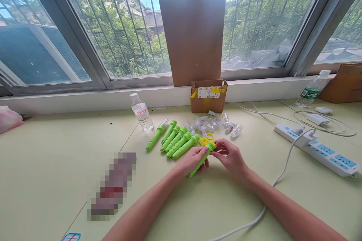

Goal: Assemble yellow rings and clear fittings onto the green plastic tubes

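Observation:
My left hand (190,161) is closed around a green plastic tube (201,162), which is tilted with its wide end up and away from me. A yellow ring (212,144) sits at that wide end, pinched by the fingertips of my right hand (230,157). More loose yellow rings (203,141) lie just beyond my hands. To the left, several green tubes (178,144) lie side by side. One green tube (155,138) at the far left has a clear piece at its end. Behind the rings is a pile of clear plastic caps (210,124), some with small white parts.
An open cardboard box (208,101) stands by the sill, with a brown board (195,41) behind it. Water bottles stand left (142,113) and right (313,88). A power strip (316,148) and its white cable (285,169) lie right. A blurred object (113,186) lies at left.

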